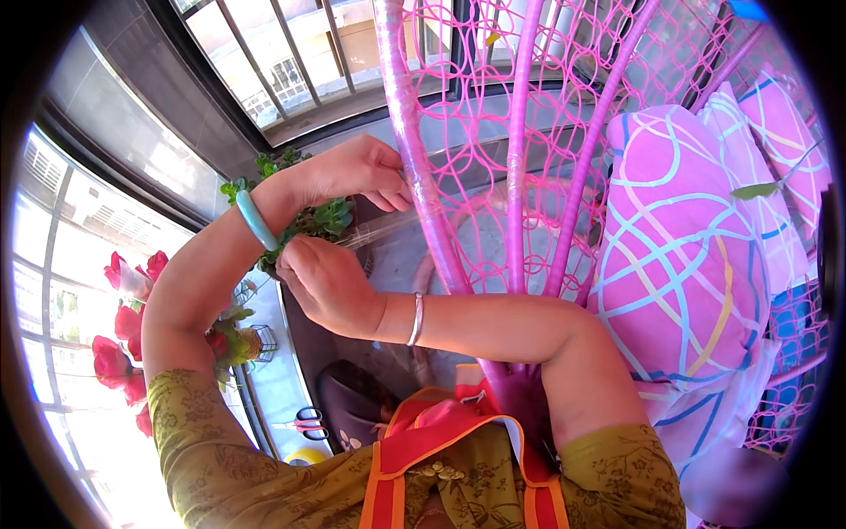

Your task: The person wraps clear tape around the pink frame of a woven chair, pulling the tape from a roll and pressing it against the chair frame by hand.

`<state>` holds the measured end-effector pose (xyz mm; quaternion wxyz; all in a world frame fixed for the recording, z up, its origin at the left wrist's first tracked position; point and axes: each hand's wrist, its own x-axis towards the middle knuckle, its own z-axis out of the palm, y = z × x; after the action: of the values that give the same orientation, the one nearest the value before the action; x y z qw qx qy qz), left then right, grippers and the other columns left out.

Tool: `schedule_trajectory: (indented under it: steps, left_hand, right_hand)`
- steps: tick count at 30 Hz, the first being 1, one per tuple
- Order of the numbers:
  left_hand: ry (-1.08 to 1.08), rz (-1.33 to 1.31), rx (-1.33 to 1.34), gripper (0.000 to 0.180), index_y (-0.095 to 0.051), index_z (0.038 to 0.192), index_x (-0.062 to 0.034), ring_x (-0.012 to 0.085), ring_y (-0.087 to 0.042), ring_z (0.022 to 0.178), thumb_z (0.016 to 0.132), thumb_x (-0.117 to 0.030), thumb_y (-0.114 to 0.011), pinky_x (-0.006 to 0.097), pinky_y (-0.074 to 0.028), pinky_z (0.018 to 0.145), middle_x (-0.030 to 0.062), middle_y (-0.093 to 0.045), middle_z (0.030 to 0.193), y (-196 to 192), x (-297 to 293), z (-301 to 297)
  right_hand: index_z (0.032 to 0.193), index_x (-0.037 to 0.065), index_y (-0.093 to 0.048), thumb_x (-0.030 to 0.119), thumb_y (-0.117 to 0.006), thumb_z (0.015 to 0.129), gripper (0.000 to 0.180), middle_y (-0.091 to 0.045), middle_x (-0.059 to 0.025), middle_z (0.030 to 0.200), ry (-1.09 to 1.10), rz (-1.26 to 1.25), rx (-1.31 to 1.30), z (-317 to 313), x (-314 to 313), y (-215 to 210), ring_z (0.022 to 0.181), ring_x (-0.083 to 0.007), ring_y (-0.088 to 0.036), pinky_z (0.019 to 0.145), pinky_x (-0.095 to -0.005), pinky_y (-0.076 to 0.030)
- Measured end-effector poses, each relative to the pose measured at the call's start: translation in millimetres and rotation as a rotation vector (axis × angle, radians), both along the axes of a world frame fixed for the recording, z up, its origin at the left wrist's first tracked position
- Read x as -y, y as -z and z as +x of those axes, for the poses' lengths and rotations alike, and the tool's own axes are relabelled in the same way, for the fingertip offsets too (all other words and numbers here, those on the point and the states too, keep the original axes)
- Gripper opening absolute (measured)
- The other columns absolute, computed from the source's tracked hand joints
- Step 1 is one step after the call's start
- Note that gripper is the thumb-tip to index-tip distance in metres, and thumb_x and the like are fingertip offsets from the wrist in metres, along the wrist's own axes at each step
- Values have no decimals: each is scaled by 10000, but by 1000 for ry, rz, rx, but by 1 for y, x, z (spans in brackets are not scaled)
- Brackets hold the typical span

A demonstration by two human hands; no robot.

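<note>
Film [383,226], barely visible, from right hand [330,286] to pink pole [421,172], around 10 o'clock. Honestly can't tell either grip, curled left hand [366,176] included, fingertips mostly hidden. Wire-framed pot [259,343] at 8, contents unclear.

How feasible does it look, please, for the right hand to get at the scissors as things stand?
Probably yes: the scissors lie uncovered on the ledge, though the right hand seems busy with a clear strip and might need to release it first.
</note>
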<state>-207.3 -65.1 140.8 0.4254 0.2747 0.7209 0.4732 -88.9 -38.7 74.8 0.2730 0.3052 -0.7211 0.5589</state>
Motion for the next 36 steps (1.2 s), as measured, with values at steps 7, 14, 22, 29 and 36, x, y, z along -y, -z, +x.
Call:
schedule_trajectory:
  steps: [7, 14, 22, 29, 36]
  left_hand:
    - [117, -61, -245, 300, -586, 1032, 28, 102, -599, 807, 764, -74, -673, 241, -476, 713, 63, -652, 879, 4, 1, 6]
    - [111, -2, -210, 310, -563, 1038, 26, 88, -579, 775, 763, -57, -681, 225, -454, 702, 42, -639, 827, 16, 1, 1]
    - [106, 88, -287, 332, -528, 1099, 22, 113, -555, 772, 788, -36, -630, 275, -443, 711, 68, -621, 825, 33, 3, -1]
    - [88, 120, -301, 326, -519, 1108, 16, 120, -543, 766, 806, -55, -621, 280, -440, 705, 63, -599, 799, 43, 1, 7]
    - [53, 141, -312, 252, -522, 1025, 15, 127, -545, 760, 798, -46, -614, 287, -445, 692, 64, -598, 817, 52, 7, 5]
  right_hand:
    - [779, 2, -442, 3, -545, 722, 118, -500, -140, 725, 92, 221, 8, -9, 1, 20, 692, -327, -537, 586, -410, -431]
    - [784, 4, -436, 3, -538, 690, 139, -493, -139, 734, 107, 339, 31, -12, -4, 28, 704, -331, -535, 600, -412, -441]
    - [805, 22, -510, 40, -567, 661, 155, -521, -107, 779, 54, 741, 78, 12, -14, 22, 793, -286, -535, 628, -362, -467]
    - [786, -5, -563, 122, -560, 698, 155, -589, -146, 873, -477, 923, -29, 69, -19, -1, 817, -290, -564, 600, -371, -507]
    - [766, 65, -560, 240, -571, 774, 176, -563, -110, 596, -307, 996, 86, 15, -95, -97, 586, -295, -598, 538, -392, -473]
